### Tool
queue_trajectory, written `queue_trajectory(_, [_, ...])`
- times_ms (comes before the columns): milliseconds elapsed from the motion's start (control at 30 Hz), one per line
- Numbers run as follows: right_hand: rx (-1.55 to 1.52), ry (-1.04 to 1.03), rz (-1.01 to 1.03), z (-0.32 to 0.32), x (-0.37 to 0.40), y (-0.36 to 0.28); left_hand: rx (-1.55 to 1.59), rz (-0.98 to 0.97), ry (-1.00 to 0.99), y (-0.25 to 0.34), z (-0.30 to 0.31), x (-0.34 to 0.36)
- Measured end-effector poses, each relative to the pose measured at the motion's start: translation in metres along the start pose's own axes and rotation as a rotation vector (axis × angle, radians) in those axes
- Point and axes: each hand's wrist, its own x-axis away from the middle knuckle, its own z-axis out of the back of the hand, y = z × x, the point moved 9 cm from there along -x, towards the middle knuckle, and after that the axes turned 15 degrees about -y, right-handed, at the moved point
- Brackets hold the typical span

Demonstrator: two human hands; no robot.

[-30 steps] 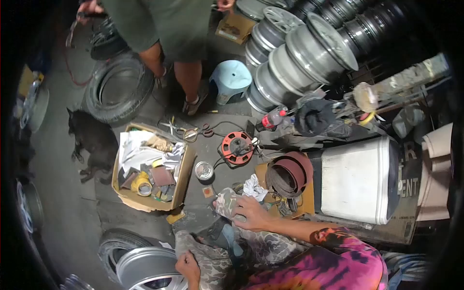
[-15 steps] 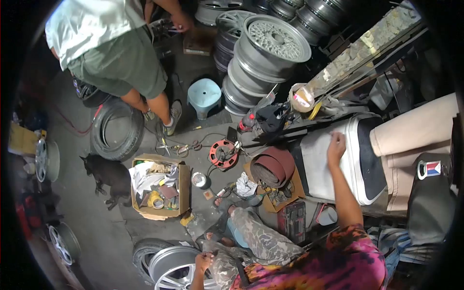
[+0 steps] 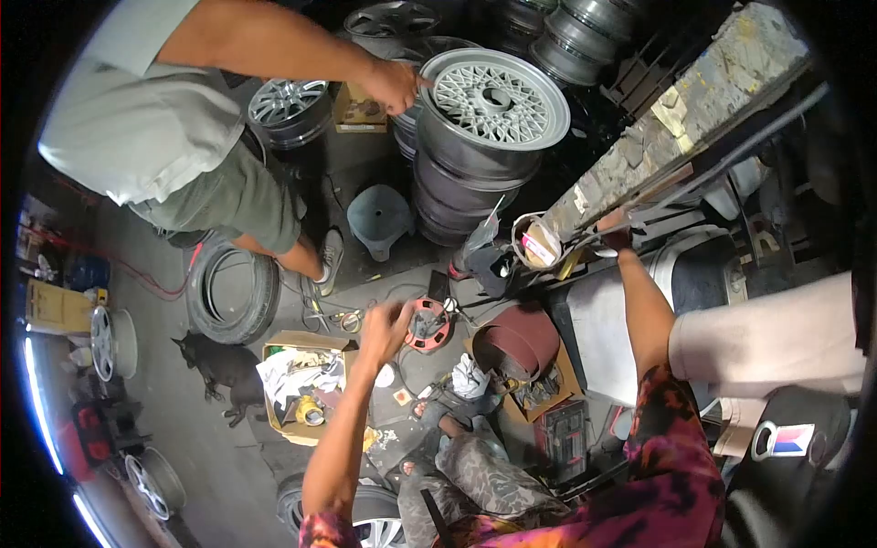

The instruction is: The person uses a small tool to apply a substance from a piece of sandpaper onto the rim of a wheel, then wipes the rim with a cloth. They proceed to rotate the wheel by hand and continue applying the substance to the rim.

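My left hand is raised in front of me, fingers loosely bent and apart, with nothing visible in it. Behind it in the view lies a red cable reel on the floor. My right hand reaches among cluttered items on the ledge below a rough concrete beam. Shadow hides its fingers, so its grip does not show. Beside it stand a round tub with a labelled item inside and a dark plastic bag. A silver alloy wheel sits by my legs at the bottom.
A person at the left points at a mesh-faced rim on a stack. A grey-blue stool, a tyre, a dark dog, a cardboard box of odds and ends and a reddish-brown roll occupy the floor.
My left hand has risen from beside the alloy wheel. My right hand has moved from above the white-grey seat up to the ledge. The other person has stretched an arm toward the rims.
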Motion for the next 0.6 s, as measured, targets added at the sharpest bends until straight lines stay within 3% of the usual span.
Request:
queue_trajectory(67, [-0.175, 0.153, -0.026, 0.005, 0.000, 0.003, -0.003, -0.112, -0.037, 0.067, 0.016, -0.061])
queue_trajectory(200, [-0.400, 0.347, -0.066, -0.004, -0.001, -0.002, -0.254, -0.504, 0.157, 0.163, 0.025, -0.156])
queue_trajectory(300, [-0.492, 0.377, -0.091, 0.005, 0.006, -0.006, -0.310, -0.372, 0.040, 0.181, 0.014, -0.229])
queue_trajectory(367, [-0.537, 0.412, -0.097, -0.008, 0.003, -0.009, -0.573, -0.446, 0.084, 0.194, 0.004, -0.260])
queue_trajectory(433, [-0.465, 0.468, -0.076, -0.028, -0.002, -0.009, -0.731, -0.358, -0.023, 0.199, -0.014, -0.288])
queue_trajectory(467, [-0.860, 0.373, 0.036, 0.031, 0.020, -0.014, -0.789, -0.345, -0.027, 0.202, -0.018, -0.293])
queue_trajectory(500, [0.013, 0.501, 0.100, -0.014, 0.018, -0.027, -0.847, -0.332, -0.030, 0.207, -0.021, -0.299])
queue_trajectory(567, [0.008, 0.761, 0.179, 0.085, 0.070, -0.048, -0.859, -0.286, -0.075, 0.201, -0.029, -0.315])
queue_trajectory(600, [-0.154, 0.724, 0.183, 0.067, 0.063, -0.039, -0.930, -0.321, 0.003, 0.201, -0.028, -0.316])
